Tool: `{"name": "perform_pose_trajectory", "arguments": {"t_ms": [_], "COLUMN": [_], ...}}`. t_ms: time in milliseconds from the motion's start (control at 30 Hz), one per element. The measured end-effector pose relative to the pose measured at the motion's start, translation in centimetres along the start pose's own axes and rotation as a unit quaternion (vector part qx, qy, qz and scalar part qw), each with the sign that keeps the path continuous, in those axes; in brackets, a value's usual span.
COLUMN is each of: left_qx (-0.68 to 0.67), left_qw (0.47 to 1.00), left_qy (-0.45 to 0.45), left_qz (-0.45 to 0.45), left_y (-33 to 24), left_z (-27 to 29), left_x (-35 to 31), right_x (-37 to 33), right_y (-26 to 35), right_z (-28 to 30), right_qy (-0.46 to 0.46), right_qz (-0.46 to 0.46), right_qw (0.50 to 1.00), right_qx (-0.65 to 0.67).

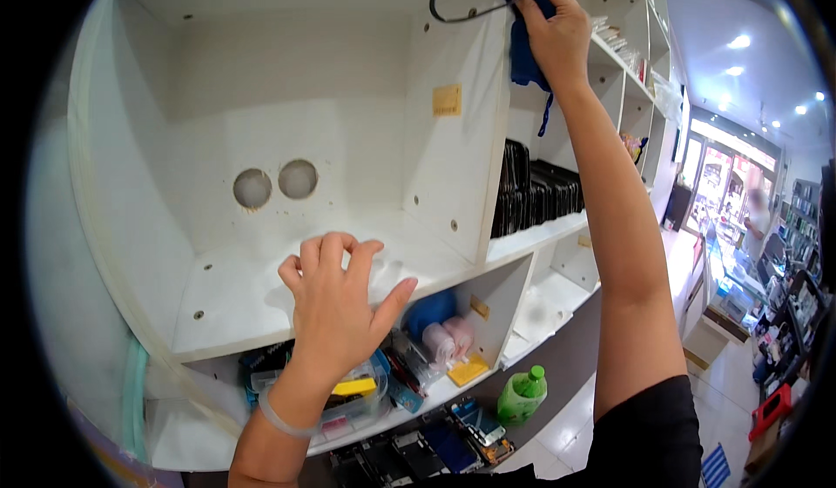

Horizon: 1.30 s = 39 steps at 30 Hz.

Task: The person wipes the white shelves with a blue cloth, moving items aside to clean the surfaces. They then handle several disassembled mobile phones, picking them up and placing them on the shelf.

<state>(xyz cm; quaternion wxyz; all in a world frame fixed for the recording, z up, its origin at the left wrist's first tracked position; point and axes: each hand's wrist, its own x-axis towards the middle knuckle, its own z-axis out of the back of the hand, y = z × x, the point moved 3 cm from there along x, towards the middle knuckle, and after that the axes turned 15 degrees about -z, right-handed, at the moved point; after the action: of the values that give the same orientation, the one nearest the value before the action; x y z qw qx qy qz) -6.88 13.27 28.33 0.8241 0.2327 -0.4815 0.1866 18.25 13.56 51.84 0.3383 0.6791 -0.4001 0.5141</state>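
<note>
Near the frame's top edge, right of centre, my right hand is gripping a blue cloth; my left hand, lower centre, is spreading empty fingers by the white shelf. Lowering carelessly, I'm risking its dangling cord snagging the black trays.

Ceiling lights and an overexposed doorway glare past the right edge of the shelf unit, whose left edge bows outward.
</note>
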Motion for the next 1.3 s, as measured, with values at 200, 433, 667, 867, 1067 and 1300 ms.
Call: {"name": "perform_pose_trajectory", "arguments": {"t_ms": [200, 433, 667, 867, 1067, 1300], "left_qx": [-0.014, -0.001, 0.024, 0.011, 0.002, -0.015], "left_qw": [1.000, 1.000, 1.000, 1.000, 0.999, 0.999], "left_qy": [0.013, 0.009, 0.013, 0.018, 0.028, 0.029], "left_qz": [0.010, 0.008, 0.014, 0.017, 0.020, 0.036], "left_y": [0.3, 0.3, 0.3, 0.2, 0.0, 0.2], "left_z": [0.0, -0.4, -0.3, -0.4, -0.5, -0.6], "left_x": [-0.1, 0.3, 0.1, 0.0, 0.5, 0.2], "right_x": [-14.4, -25.2, -14.0, -24.7, -19.6, -23.9], "right_y": [0.9, 1.1, 1.7, -0.1, 0.9, 0.9], "right_z": [5.1, 10.1, 6.1, 8.9, 7.8, 8.8], "right_qy": [0.153, 0.318, 0.119, 0.221, 0.162, 0.203], "right_qz": [-0.003, -0.081, 0.001, -0.029, -0.003, 0.013], "right_qw": [0.986, 0.941, 0.991, 0.972, 0.982, 0.971], "right_qx": [-0.068, -0.089, -0.055, -0.072, -0.094, -0.125]}}
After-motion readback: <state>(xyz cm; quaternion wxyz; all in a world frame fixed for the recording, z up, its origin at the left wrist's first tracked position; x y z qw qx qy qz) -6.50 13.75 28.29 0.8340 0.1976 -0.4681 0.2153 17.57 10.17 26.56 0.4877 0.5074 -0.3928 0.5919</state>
